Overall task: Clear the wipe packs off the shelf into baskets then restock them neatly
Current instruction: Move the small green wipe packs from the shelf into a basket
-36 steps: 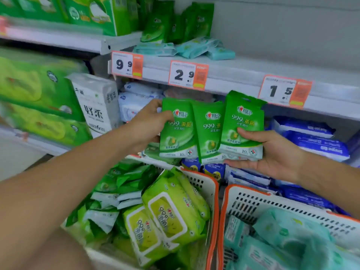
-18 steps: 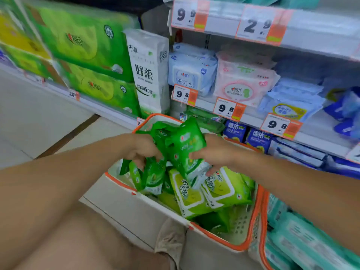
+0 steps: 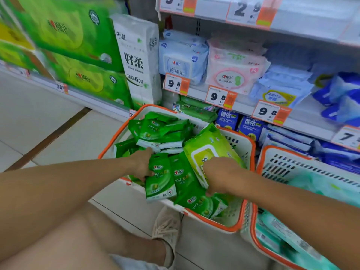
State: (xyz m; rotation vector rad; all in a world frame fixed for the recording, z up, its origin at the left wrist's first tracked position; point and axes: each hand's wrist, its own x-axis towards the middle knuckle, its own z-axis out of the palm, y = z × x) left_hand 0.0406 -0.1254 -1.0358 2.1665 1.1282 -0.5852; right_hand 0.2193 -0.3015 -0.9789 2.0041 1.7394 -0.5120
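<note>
I have both hands down in the orange-rimmed basket (image 3: 240, 221), which sits on the floor against the low shelf (image 3: 303, 121). My left hand (image 3: 141, 165) reaches into the basket's near left part, and its thumb and fingers pinch the top edge of a small green wipe pack (image 3: 160, 182), which stands nearly upright against the basket's near rim. Just to the right of that pack lies a second small green pack (image 3: 183, 180), tilted, with more of the same kind below it toward the basket's near corner. My right hand (image 3: 218, 175) is in the basket's right half, knuckles up, with its fingers curled down between the second green pack and the large yellow-green wipe pack (image 3: 209, 151); its fingertips are hidden, so I cannot tell what it grips, if anything. The large pack leans against the basket's right wall. At the basket's far end lies a loose heap of small green packs (image 3: 157, 131). Touching the basket's right side stands a second orange-rimmed basket (image 3: 276, 166) with pale teal packs (image 3: 323, 188) in it. Beyond the basket, price tags (image 3: 219, 97) line the shelf edge, with a white tissue bundle (image 3: 138, 61) standing behind the basket's far left corner.
</note>
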